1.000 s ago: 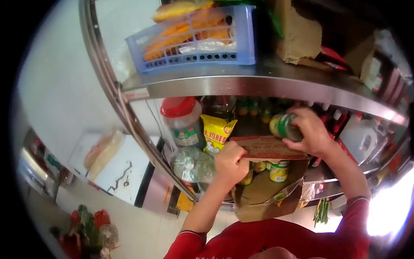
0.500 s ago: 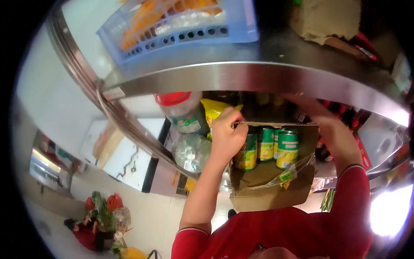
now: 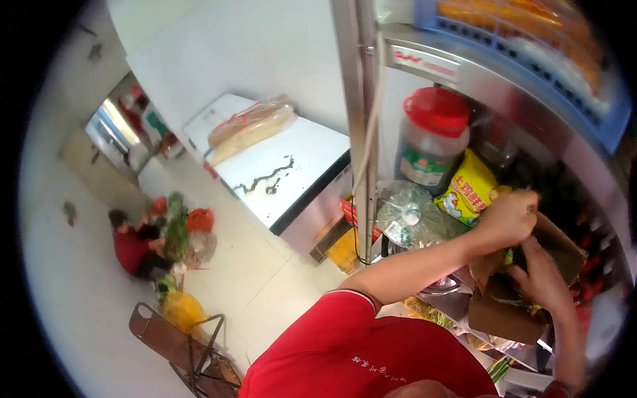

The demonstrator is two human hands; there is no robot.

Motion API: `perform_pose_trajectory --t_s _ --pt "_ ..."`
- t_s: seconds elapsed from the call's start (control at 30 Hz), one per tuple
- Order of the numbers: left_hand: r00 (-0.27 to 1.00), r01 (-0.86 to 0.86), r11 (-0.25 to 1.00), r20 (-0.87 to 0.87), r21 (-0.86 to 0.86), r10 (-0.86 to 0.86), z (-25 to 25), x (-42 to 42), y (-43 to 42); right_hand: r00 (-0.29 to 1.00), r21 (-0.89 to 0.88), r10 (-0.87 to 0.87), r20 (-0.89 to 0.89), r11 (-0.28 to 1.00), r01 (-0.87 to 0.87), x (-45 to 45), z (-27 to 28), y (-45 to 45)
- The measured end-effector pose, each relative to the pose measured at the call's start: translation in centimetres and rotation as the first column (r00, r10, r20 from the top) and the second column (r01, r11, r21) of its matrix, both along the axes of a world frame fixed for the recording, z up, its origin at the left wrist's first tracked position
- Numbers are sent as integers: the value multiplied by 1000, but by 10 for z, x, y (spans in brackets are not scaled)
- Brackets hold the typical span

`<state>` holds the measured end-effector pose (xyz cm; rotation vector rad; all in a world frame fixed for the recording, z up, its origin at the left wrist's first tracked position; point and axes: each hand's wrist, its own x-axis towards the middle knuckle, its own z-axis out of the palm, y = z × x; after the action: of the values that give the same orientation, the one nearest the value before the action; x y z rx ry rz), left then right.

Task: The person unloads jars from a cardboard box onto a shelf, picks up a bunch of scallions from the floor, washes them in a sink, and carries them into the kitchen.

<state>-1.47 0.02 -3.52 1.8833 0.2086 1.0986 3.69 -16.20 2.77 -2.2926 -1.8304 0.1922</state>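
Observation:
My left hand (image 3: 507, 220) is closed, its fingers wrapped over the upper edge of a cardboard box (image 3: 507, 317). The box stands open and tilted on the lower shelf. My right hand (image 3: 541, 278) reaches into the opening with thumb and fingers apart; its fingertips are partly hidden. A small bit of a green can (image 3: 509, 257) shows beside it; the other cans are out of sight behind my hands and the cardboard. Close to my left hand lies a yellow packet (image 3: 470, 188). Next to that are a clear plastic-wrapped bundle (image 3: 411, 215) and a red-lidded jar (image 3: 434, 136).
A metal shelf post (image 3: 361, 119) and upper shelf edge frame the space; a blue basket (image 3: 524, 50) sits above. At left stands a white-topped freezer (image 3: 265, 172) with a bagged item on it. A person (image 3: 136, 245) crouches by vegetables near a folding chair (image 3: 179, 351).
My view has swung left, so the box now appears lower right. My right hand has come from behind the box into its opening. My left hand keeps its grip on the box.

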Motion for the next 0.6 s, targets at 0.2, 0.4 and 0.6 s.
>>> perform_pose_trajectory --t_s 0.2,0.4,0.6 --pt "998 -26 997 -58 66 30 -2 -17 0 883 6 65 -465 997 -71 50 -87 50" --pt "994 51 990 86 128 -62 -5 -17 -1 984 237 83 -158 971 -44 40 -101 39" --pt "989 67 980 116 186 -89 1 -33 -6 965 332 -159 -207 917 223 -34 -37 7"
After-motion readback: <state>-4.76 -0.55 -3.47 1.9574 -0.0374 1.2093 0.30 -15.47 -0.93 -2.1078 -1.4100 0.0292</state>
